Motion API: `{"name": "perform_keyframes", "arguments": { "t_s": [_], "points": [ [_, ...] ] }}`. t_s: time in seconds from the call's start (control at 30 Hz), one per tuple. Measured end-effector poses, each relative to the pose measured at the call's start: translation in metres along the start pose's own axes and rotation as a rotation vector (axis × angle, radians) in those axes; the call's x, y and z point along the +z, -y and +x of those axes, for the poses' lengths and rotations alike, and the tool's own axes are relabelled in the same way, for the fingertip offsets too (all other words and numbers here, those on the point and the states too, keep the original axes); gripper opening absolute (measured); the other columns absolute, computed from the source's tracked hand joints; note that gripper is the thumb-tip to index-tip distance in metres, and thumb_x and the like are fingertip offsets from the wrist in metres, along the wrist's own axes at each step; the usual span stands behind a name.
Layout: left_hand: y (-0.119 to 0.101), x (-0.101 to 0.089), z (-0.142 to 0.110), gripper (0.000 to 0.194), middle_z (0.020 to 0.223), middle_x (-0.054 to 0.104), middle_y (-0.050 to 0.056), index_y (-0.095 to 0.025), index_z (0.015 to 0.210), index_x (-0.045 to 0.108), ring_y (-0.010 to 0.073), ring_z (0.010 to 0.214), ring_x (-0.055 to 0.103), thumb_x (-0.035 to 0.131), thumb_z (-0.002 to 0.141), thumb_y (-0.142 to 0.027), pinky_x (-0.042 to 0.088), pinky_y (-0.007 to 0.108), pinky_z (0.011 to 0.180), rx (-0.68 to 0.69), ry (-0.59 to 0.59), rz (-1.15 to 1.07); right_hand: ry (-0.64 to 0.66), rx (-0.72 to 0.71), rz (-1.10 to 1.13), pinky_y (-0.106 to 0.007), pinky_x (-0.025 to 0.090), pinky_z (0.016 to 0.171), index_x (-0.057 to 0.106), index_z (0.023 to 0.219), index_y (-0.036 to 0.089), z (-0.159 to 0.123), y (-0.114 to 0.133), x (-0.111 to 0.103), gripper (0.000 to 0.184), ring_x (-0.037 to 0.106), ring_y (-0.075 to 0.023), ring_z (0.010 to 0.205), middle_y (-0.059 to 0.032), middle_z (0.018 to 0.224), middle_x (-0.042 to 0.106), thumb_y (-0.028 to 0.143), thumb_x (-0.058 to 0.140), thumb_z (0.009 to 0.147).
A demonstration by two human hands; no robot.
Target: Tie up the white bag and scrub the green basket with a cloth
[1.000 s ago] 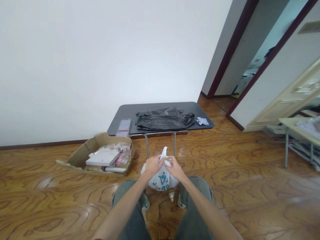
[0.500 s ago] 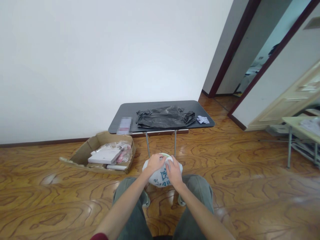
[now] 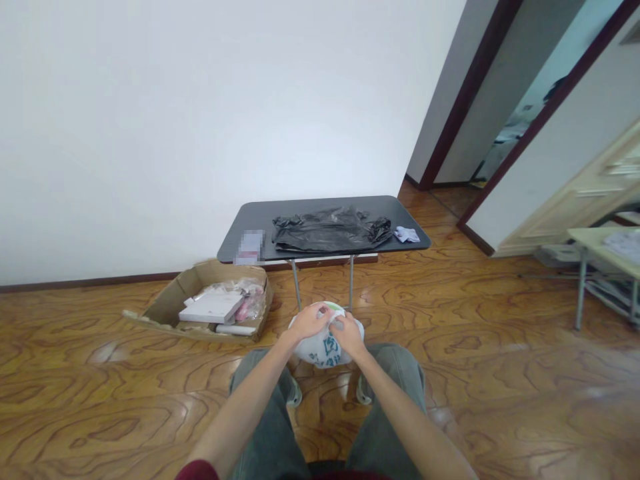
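A white plastic bag [image 3: 323, 348] with blue print hangs in front of my knees, above the wooden floor. My left hand [image 3: 309, 322] grips its top from the left, fingers curled. My right hand [image 3: 348, 334] presses on the bag's top right, fingers bent over it. Both hands meet at the bag's mouth, where a bit of green shows. My legs in grey trousers are below the bag.
A low black table [image 3: 260, 217] stands ahead by the white wall, with a black plastic bag [image 3: 327, 230] and a small white cloth [image 3: 407, 234] on it. An open cardboard box [image 3: 205, 307] of packets lies left. Doorways open at right; a pale table [image 3: 600, 243] stands far right.
The bag's upright white handle has been pushed down and gathered under my hands. Both hands have closed over the bag's top and lifted it slightly.
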State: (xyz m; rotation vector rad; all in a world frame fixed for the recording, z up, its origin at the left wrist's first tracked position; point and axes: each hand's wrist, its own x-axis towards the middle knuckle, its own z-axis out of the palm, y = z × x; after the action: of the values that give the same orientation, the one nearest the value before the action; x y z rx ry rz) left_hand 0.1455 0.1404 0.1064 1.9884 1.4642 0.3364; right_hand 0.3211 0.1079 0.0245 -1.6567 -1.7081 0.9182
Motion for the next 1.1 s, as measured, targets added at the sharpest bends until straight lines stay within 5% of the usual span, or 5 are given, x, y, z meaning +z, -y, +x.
{"name": "perform_keyframes", "arguments": {
  "t_s": [0.2, 0.33, 0.63, 0.87, 1.1],
  "points": [
    [0.016, -0.004, 0.004, 0.053, 0.123, 0.087, 0.019, -0.018, 0.107, 0.086, 0.0325, 0.12, 0.08, 0.044, 0.113, -0.049, 0.056, 0.034, 0.101, -0.14, 0.002, 0.089, 0.126, -0.12, 0.121, -0.043, 0.048, 0.125, 0.085, 0.107, 0.019, 0.005, -0.002, -0.028, 0.045, 0.069, -0.0271, 0.133, -0.0147, 0.136, 0.079, 0.051, 0.055, 0.104],
    [0.025, -0.006, 0.005, 0.063, 0.116, 0.087, 0.02, -0.018, 0.1, 0.087, 0.0361, 0.118, 0.081, 0.042, 0.112, -0.06, 0.055, 0.035, 0.096, -0.206, -0.005, 0.079, 0.18, -0.147, 0.122, -0.043, 0.052, 0.117, 0.08, 0.088, 0.02, 0.007, -0.006, -0.034, 0.07, 0.072, -0.0274, 0.12, -0.0149, 0.116, 0.082, 0.069, 0.035, 0.109],
    [0.04, 0.006, 0.014, 0.087, 0.076, 0.082, 0.013, -0.015, 0.077, 0.083, 0.0307, 0.084, 0.08, 0.039, 0.105, -0.084, 0.048, 0.03, 0.069, -0.32, -0.03, -0.075, 0.185, -0.101, 0.159, -0.046, 0.048, 0.126, 0.087, 0.11, 0.018, 0.0, -0.014, -0.039, 0.062, 0.071, -0.03, 0.135, -0.0169, 0.142, 0.079, 0.067, 0.05, 0.104],
    [0.054, 0.005, 0.025, 0.068, 0.087, 0.086, 0.016, -0.014, 0.077, 0.085, 0.0308, 0.093, 0.082, 0.047, 0.112, -0.06, 0.046, 0.03, 0.071, -0.392, -0.062, -0.053, 0.183, -0.078, 0.19, -0.046, 0.052, 0.123, 0.088, 0.114, 0.017, -0.017, -0.032, -0.044, 0.066, 0.073, -0.0298, 0.132, -0.0172, 0.138, 0.08, 0.071, 0.05, 0.103],
    [0.055, 0.011, 0.032, 0.064, 0.125, 0.087, 0.02, -0.018, 0.109, 0.091, 0.0337, 0.125, 0.08, 0.041, 0.114, -0.058, 0.054, 0.031, 0.09, -0.467, -0.095, 0.056, 0.235, -0.133, 0.1, -0.043, 0.057, 0.108, 0.083, 0.09, 0.019, -0.02, -0.041, -0.051, 0.062, 0.078, -0.0291, 0.111, -0.0158, 0.115, 0.086, 0.063, 0.043, 0.107]
  ]
}}
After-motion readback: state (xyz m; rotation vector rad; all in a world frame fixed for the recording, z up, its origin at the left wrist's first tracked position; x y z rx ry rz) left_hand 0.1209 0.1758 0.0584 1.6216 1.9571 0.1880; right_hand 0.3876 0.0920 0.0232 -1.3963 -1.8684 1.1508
